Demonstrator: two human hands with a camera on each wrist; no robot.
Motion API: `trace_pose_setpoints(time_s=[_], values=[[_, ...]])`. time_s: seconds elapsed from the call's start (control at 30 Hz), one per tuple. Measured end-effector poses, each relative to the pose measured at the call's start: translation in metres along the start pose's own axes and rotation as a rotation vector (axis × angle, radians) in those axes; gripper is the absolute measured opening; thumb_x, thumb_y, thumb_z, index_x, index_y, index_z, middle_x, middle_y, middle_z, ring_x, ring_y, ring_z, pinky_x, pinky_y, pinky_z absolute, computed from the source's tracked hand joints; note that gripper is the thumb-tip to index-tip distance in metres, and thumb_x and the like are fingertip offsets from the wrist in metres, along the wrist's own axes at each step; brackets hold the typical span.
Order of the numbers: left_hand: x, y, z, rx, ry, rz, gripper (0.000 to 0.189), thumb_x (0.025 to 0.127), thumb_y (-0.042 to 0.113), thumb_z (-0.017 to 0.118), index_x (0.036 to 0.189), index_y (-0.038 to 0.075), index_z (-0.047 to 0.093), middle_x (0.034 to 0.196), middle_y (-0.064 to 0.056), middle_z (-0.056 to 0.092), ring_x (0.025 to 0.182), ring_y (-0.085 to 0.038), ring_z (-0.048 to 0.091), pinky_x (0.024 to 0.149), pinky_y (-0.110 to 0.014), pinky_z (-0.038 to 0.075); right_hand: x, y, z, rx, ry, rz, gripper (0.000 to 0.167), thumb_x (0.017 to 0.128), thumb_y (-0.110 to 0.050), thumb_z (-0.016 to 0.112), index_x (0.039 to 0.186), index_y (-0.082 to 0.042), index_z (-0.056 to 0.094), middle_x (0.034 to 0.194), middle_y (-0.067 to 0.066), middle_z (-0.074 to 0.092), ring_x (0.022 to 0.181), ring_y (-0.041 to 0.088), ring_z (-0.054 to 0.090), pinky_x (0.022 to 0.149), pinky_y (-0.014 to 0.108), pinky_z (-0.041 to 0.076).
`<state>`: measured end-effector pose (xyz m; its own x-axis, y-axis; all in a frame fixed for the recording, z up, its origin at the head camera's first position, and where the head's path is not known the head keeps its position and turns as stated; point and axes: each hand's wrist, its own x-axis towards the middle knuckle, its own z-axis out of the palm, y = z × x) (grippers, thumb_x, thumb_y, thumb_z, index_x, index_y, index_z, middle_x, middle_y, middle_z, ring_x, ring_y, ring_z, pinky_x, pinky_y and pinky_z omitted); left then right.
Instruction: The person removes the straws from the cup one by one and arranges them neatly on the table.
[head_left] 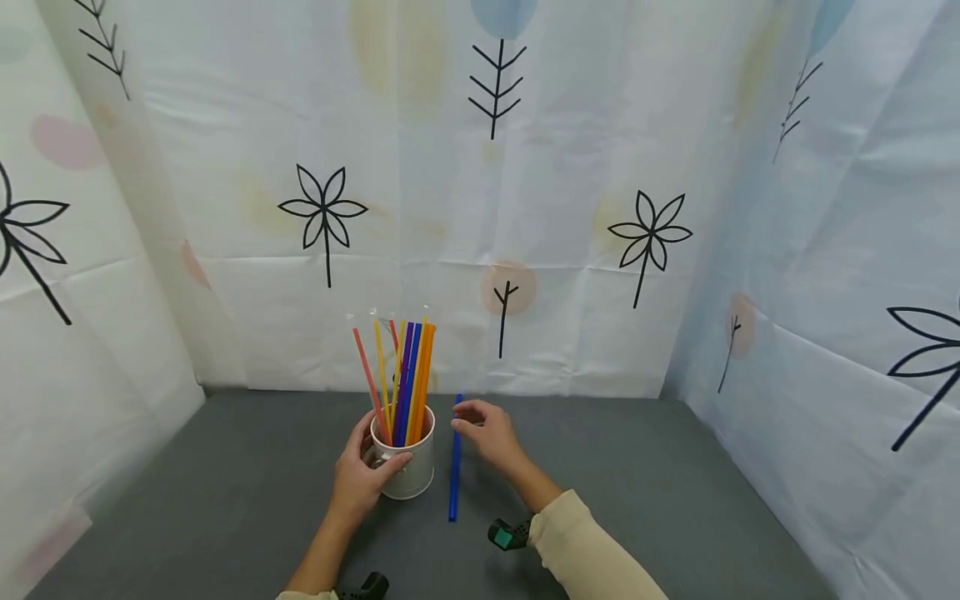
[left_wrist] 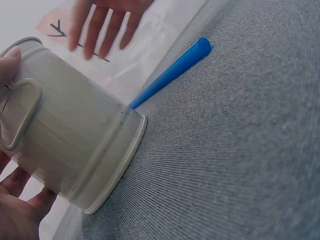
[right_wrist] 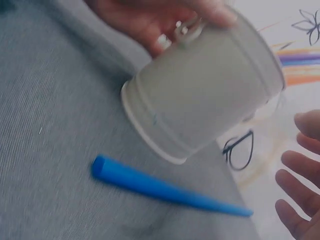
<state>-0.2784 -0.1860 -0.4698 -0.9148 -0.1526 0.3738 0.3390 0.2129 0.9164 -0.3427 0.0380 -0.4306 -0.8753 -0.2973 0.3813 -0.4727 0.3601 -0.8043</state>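
A white metal mug [head_left: 405, 475] stands upright on the grey table, with several coloured straws [head_left: 408, 383] sticking up out of it: red, yellow, purple, blue and orange. My left hand [head_left: 360, 475] holds the mug from its left side, thumb across the front near the handle [left_wrist: 25, 115] and fingers behind. A single blue straw [head_left: 454, 475] lies on the table just right of the mug, pointing away from me. Over its far end hovers my right hand [head_left: 487, 429], fingers loosely bent and apart from the straw in the right wrist view; nothing is in them.
Grey cloth covers the table [head_left: 637, 483]. White printed curtains [head_left: 570, 333] enclose it at the back and on both sides, and the back one meets the table's far edge a short way behind the mug.
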Motion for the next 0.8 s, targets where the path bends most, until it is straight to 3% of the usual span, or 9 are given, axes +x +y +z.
trace_pose_setpoints(time_s=[0.17, 0.3, 0.6, 0.8], values=[[0.001, -0.001, 0.002, 0.009, 0.013, 0.024, 0.085, 0.078, 0.021, 0.084, 0.148, 0.013, 0.036, 0.138, -0.020, 0.048, 0.125, -0.035, 0.048, 0.100, -0.046, 0.040, 0.008, -0.015, 0.001, 0.069, 0.066, -0.026, 0.020, 0.092, -0.013, 0.067, 0.108, -0.002, 0.069, 0.103, 0.011, 0.070, 0.094, 0.025, 0.064, 0.085, 0.042, 0.052], [0.001, -0.001, 0.004, 0.009, 0.012, 0.030, 0.086, 0.078, 0.020, 0.084, 0.149, 0.012, 0.035, 0.138, -0.020, 0.048, 0.124, -0.035, 0.048, 0.101, -0.045, 0.040, 0.013, -0.024, 0.006, 0.089, 0.101, -0.002, 0.020, 0.092, -0.014, 0.067, 0.109, -0.004, 0.069, 0.101, 0.008, 0.070, 0.092, 0.022, 0.064, 0.085, 0.039, 0.052], [0.002, 0.001, 0.001, 0.024, 0.023, 0.044, 0.084, 0.079, 0.019, 0.083, 0.148, 0.013, 0.035, 0.137, -0.020, 0.047, 0.123, -0.034, 0.049, 0.100, -0.045, 0.040, 0.023, -0.032, 0.034, 0.188, 0.206, 0.025, 0.024, 0.090, -0.013, 0.070, 0.112, -0.004, 0.067, 0.097, 0.008, 0.071, 0.088, 0.022, 0.065, 0.081, 0.037, 0.052], [0.001, 0.001, 0.002, 0.033, 0.029, 0.054, 0.084, 0.079, 0.018, 0.083, 0.148, 0.011, 0.036, 0.137, -0.021, 0.048, 0.123, -0.035, 0.049, 0.099, -0.047, 0.040, 0.027, -0.032, 0.050, 0.216, 0.228, 0.045, 0.030, 0.088, -0.013, 0.073, 0.114, -0.001, 0.065, 0.093, 0.008, 0.071, 0.087, 0.024, 0.067, 0.082, 0.039, 0.054]])
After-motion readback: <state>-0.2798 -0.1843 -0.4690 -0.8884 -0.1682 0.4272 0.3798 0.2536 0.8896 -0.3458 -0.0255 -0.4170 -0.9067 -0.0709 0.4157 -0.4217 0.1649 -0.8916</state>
